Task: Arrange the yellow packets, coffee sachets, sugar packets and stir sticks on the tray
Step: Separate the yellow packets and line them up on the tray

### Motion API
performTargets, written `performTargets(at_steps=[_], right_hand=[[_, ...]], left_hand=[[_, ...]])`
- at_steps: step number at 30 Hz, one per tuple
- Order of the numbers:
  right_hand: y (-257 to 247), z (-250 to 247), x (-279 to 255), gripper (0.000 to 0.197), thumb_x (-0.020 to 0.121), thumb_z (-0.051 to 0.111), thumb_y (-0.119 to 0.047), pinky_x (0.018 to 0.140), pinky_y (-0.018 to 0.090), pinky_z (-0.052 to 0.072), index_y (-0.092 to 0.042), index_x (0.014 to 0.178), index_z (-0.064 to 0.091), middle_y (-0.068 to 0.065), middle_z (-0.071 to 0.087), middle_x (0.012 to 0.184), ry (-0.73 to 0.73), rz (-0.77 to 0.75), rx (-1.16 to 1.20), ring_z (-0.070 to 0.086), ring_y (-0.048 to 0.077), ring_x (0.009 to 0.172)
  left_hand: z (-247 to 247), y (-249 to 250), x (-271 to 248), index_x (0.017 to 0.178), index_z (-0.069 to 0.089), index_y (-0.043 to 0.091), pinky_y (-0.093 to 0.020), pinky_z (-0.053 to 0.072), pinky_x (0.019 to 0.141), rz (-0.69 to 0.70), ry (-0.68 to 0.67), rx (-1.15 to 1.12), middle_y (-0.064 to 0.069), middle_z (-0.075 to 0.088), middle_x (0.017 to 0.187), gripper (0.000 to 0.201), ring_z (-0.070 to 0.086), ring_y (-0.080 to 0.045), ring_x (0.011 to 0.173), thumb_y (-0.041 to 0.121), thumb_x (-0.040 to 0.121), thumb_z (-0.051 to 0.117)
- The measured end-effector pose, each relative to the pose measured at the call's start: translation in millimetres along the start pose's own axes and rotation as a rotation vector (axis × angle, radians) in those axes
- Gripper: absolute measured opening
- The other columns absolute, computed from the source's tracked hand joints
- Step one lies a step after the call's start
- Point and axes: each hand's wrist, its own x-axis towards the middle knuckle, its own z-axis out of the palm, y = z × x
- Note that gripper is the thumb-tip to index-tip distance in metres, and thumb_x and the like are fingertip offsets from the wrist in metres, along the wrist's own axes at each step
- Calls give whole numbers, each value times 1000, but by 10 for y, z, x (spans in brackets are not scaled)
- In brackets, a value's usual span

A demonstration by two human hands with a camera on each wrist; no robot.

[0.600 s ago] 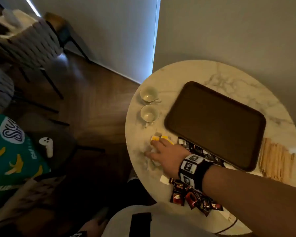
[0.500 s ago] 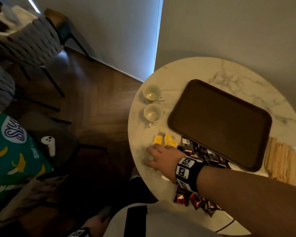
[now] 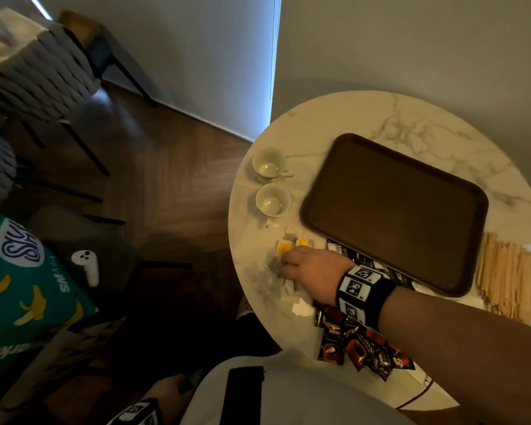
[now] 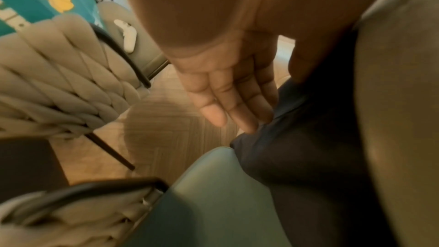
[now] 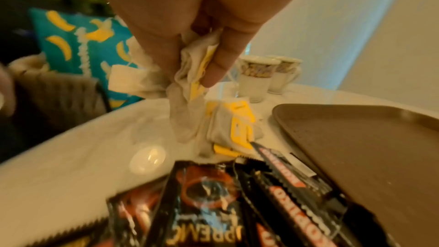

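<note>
My right hand (image 3: pixel 288 266) is near the left edge of the round table and pinches a bunch of white-and-yellow packets (image 5: pixel 192 85), raised a little off the marble. More yellow packets (image 3: pixel 292 245) lie loose just beyond the hand, beside the brown tray (image 3: pixel 393 210), which holds nothing. Dark red coffee sachets (image 3: pixel 359 348) are heaped under my forearm at the near edge. Wooden stir sticks (image 3: pixel 506 277) lie to the right of the tray. A small white packet (image 3: pixel 301 308) lies by my wrist. My left hand (image 4: pixel 232 104) hangs at my side with straight fingers and holds nothing.
Two white cups (image 3: pixel 272 182) stand left of the tray near the table's (image 3: pixel 426 118) rim. A woven grey chair (image 3: pixel 37 72) and a teal banana-print bag (image 3: pixel 19 286) stand on the wooden floor to the left. A wall is close behind the table.
My right hand lay flatter over the yellow packets before; its fingers have now curled round a bunch of them. The left hand has stayed down at my side.
</note>
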Motion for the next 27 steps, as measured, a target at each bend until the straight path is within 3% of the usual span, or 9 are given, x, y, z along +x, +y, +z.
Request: performTargets(at_steps=[4, 8, 10, 13, 17, 19, 21, 23, 27], right_hand=[[140, -124, -166, 40, 85, 67, -3, 100, 38, 52, -23, 118, 71, -1, 63, 132, 293, 161, 235, 60, 23, 120], [279, -355, -427, 33, 81, 75, -8, 97, 31, 51, -31, 104, 74, -13, 66, 115, 466, 373, 518, 62, 8, 105], [360, -480, -586, 26, 79, 83, -17, 89, 30, 53, -35, 97, 75, -16, 69, 103, 534, 511, 693, 64, 5, 95], [460, -676, -850, 21, 80, 86, -24, 77, 25, 54, -35, 93, 74, -13, 73, 92, 548, 593, 863, 67, 3, 84], [609, -801, -1157, 23, 79, 87, -18, 69, 16, 51, -30, 95, 75, -9, 76, 87, 690, 603, 1020, 68, -1, 74], [646, -834, -1287, 24, 79, 86, -14, 69, 15, 52, -25, 98, 75, -7, 77, 88, 753, 575, 1112, 70, 1, 76], [664, -886, -1405, 26, 80, 84, -10, 69, 15, 53, -21, 101, 75, -6, 78, 88, 809, 541, 1181, 72, 3, 78], [696, -923, -1501, 27, 78, 83, -9, 73, 20, 56, -18, 102, 74, -1, 78, 91, 885, 504, 1252, 73, 9, 82], [845, -915, -1618, 36, 65, 85, -22, 82, 35, 56, -16, 100, 75, 11, 77, 99, 1049, 441, 1284, 72, 25, 89]], left_hand=[[-393, 73, -71, 106, 71, 35, -18, 43, 73, -4, 30, -120, 16, 64, 84, 27, 70, -11, 98, 55, 91, 62], [-1408, 435, -335, 100, 68, 37, -17, 46, 73, 59, 72, -325, 14, 69, 100, 6, 66, -5, 92, 35, 100, 63], [-2016, 631, -472, 97, 67, 40, -23, 53, 77, 89, 207, -426, 11, 71, 99, 11, 66, -4, 87, 30, 100, 65], [-2981, 985, -669, 93, 64, 45, -33, 56, 87, 215, 428, -420, 10, 72, 98, 19, 66, -7, 88, 27, 97, 69], [-4260, 1735, -928, 98, 68, 33, -20, 49, 78, 481, 689, -333, 11, 68, 88, 14, 66, -10, 83, 19, 97, 71], [-4763, 2228, -1086, 105, 69, 28, -25, 52, 82, 672, 780, -276, 8, 70, 88, 9, 69, -16, 85, 26, 96, 71], [-5148, 2731, -1215, 103, 69, 28, -37, 58, 90, 846, 762, -217, 8, 75, 88, 14, 74, -14, 85, 37, 92, 68], [-5428, 3256, -1299, 105, 70, 25, -41, 59, 92, 957, 681, -98, 11, 75, 85, 14, 75, -8, 81, 36, 97, 68], [-5632, 4183, -1324, 112, 68, 17, -48, 61, 90, 1020, 489, 42, -1, 76, 96, 30, 77, -15, 85, 45, 101, 60]])
